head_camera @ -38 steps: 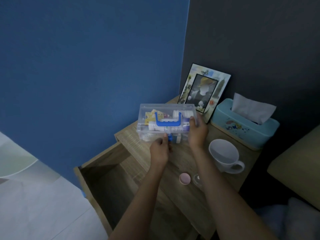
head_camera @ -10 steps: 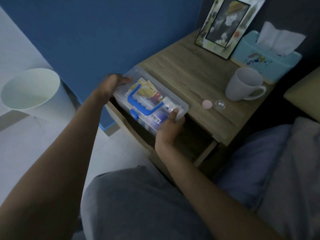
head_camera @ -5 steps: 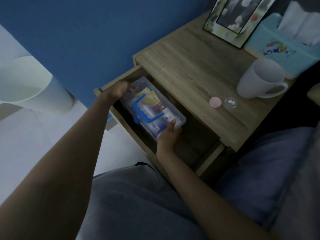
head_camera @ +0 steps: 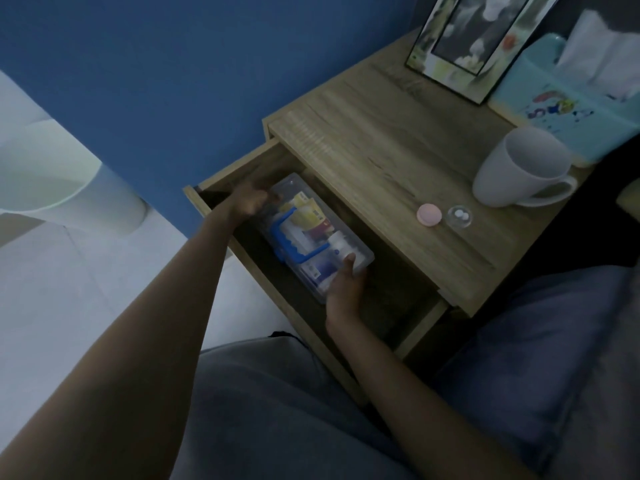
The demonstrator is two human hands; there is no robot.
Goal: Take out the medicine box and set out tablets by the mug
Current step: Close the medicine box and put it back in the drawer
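The clear medicine box [head_camera: 311, 233] with a blue handle lies inside the open drawer [head_camera: 408, 306] of the wooden nightstand [head_camera: 381, 143]. My left hand [head_camera: 249, 200] grips the box's far end and my right hand [head_camera: 346, 285] grips its near end, thumb on the lid. On the nightstand top, a small clear dish [head_camera: 459, 216] holds two white tablets, with a pink lid [head_camera: 428, 214] just left of it. The white mug [head_camera: 519, 173] stands behind them to the right.
A picture frame [head_camera: 464, 43] and a teal tissue box [head_camera: 571, 109] stand at the back of the nightstand. A white bin [head_camera: 69, 188] sits on the floor to the left, by the blue wall. My lap and grey bedding fill the foreground.
The box was held over the nightstand top 3.8 s ago; both hands have since carried it down into the open drawer, and it sits lower and deeper than half a second ago.
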